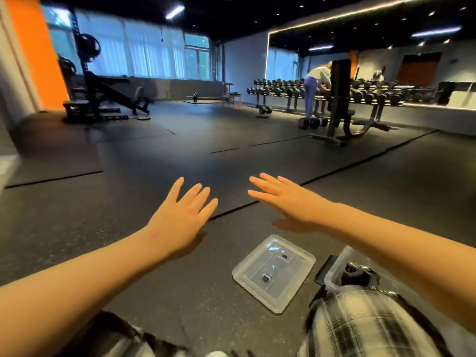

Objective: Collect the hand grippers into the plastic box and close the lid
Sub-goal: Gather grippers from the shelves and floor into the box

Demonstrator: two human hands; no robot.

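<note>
My right forearm (386, 243) and my plaid knee (360, 320) cover most of the plastic box (331, 276); only one corner of its rim shows. The dark thing with metal parts (356, 273) inside is half hidden, and I can't name it. Two dark specks (265, 277) on the lid (296, 264) are too small to tell.

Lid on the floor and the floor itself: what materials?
Lid: clear hard plastic, glossy; the floor shows through it and the rim catches light. The floor: matte black mats with pale flecks, probably rubber; seams run between the tiles.
</note>
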